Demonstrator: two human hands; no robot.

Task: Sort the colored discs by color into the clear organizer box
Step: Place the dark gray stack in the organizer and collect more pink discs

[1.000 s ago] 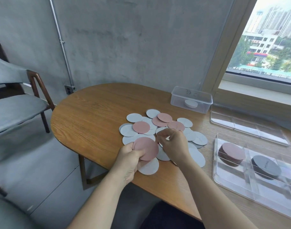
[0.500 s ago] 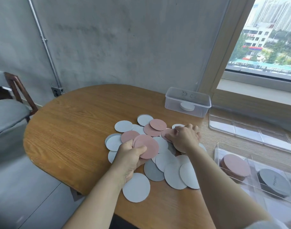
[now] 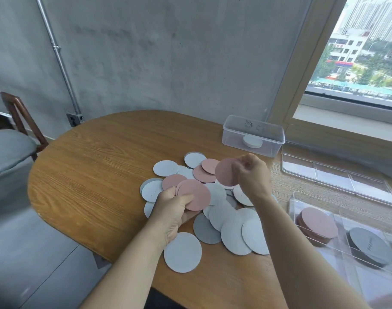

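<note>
While gathering: left hand (image 3: 170, 208) curled round pink disc stack (image 3: 193, 195), centre; right hand (image 3: 253, 175) rim-pinching single pink disc (image 3: 225, 173); likely light, bendy.

Organizer box (image 3: 373, 284) cut off by the right edge, its near end blurred; marking on the small clear tub (image 3: 233, 137) illegible; chair (image 3: 5, 148) cropped at left.

The lifted disc (image 3: 226, 175) at centre right and the fanned stack (image 3: 195, 195) mid-frame are dusty pink. The loose discs (image 3: 182, 253) are pale grey, with one darker grey disc (image 3: 204, 229). The table (image 3: 101, 175) is honey-brown with wood grain. The clear organizer box (image 3: 302, 202) at lower right holds a pink pile (image 3: 319, 221) and a dark grey pile (image 3: 368, 246).
</note>
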